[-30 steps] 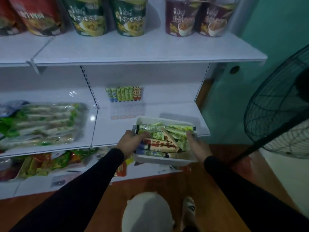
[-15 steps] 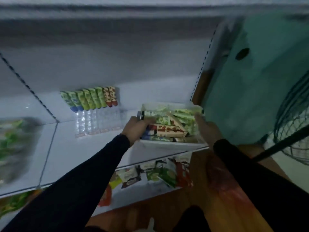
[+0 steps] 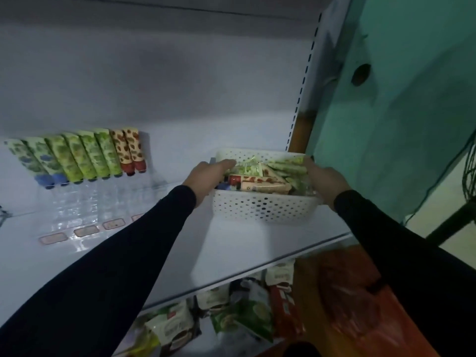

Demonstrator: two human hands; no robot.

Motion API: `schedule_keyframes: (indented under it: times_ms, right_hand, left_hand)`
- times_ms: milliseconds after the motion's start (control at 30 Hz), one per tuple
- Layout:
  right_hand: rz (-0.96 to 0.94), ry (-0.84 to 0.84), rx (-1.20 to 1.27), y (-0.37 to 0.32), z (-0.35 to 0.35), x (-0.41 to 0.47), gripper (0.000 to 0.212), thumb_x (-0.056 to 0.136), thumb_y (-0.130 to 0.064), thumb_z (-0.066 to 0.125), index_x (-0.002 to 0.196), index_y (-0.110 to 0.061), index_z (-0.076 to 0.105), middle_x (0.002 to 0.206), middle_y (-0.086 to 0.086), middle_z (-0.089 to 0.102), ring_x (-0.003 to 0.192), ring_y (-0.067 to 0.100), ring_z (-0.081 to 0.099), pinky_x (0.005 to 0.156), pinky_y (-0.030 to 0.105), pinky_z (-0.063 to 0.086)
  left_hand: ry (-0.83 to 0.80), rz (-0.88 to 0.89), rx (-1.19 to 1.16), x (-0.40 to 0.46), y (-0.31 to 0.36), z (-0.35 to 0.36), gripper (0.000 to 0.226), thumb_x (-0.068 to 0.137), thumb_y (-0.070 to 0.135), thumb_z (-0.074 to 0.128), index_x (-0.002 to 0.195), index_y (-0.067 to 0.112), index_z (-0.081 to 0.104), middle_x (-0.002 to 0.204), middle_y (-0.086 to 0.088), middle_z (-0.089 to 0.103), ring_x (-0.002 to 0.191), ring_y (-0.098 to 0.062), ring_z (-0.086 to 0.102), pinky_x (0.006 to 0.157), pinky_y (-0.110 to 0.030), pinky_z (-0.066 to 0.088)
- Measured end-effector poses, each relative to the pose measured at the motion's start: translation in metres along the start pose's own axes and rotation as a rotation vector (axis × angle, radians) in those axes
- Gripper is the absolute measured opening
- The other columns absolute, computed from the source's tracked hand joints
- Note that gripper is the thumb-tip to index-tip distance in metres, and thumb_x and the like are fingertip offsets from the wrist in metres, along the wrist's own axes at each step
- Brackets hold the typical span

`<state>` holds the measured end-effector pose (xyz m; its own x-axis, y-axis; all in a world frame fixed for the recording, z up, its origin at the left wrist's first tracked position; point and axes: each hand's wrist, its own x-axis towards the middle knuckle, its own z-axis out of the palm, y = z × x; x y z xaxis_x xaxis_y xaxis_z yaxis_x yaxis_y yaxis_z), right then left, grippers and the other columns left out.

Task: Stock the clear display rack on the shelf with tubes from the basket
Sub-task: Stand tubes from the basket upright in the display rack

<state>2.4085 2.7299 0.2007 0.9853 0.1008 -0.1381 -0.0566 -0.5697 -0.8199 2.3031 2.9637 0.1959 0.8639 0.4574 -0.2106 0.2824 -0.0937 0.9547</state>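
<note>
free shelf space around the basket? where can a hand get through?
Bare shelf runs between the basket and the front edge, and between basket and clear rack. Crowded: the rack's back row of tubes; the basket's right end sits near the upright. Left hand and right hand grip its ends.
</note>
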Motion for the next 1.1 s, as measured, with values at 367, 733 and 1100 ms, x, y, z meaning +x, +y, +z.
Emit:
schedule_keyframes:
  times_ms: [367, 733, 1100]
  right_hand:
    - [-0.014, -0.004, -0.015, 0.009, 0.006, -0.01, 0.075, 0.09, -0.066, 0.033, 0.136, -0.008, 0.046, 0.131, 0.013, 0.055, 0.107, 0.033, 0.06, 0.079, 0.048, 0.059]
    - [-0.007, 0.173, 0.22, 0.03, 0.003, 0.007, 0.076, 0.091, -0.065, 0.035, 0.128, 0.0, 0.049, 0.125, 0.019, 0.057, 0.108, 0.035, 0.059, 0.095, 0.049, 0.05]
    - [-0.309, 0.318, 0.099, 0.066, -0.007, -0.016, 0.078, 0.063, -0.072, 0.072, 0.107, -0.01, 0.053, 0.099, 0.0, 0.065, 0.085, 0.013, 0.065, 0.067, 0.035, 0.058]
  left_hand:
    - [0.131, 0.191, 0.304, -0.005, -0.019, 0.004, 0.079, 0.094, 0.063, 0.039, 0.145, 0.004, 0.032, 0.151, -0.001, 0.039, 0.112, -0.024, 0.056, 0.079, -0.037, 0.056]
    - [0.013, 0.252, 0.289, 0.022, -0.009, 0.016, 0.095, 0.079, 0.08, 0.045, 0.14, 0.007, 0.039, 0.139, -0.002, 0.053, 0.113, -0.02, 0.059, 0.091, -0.041, 0.052]
    - [-0.144, 0.481, 0.516, 0.061, 0.009, 0.052, 0.073, 0.085, 0.065, 0.057, 0.128, 0.008, 0.043, 0.119, -0.006, 0.058, 0.101, -0.019, 0.059, 0.073, -0.026, 0.047]
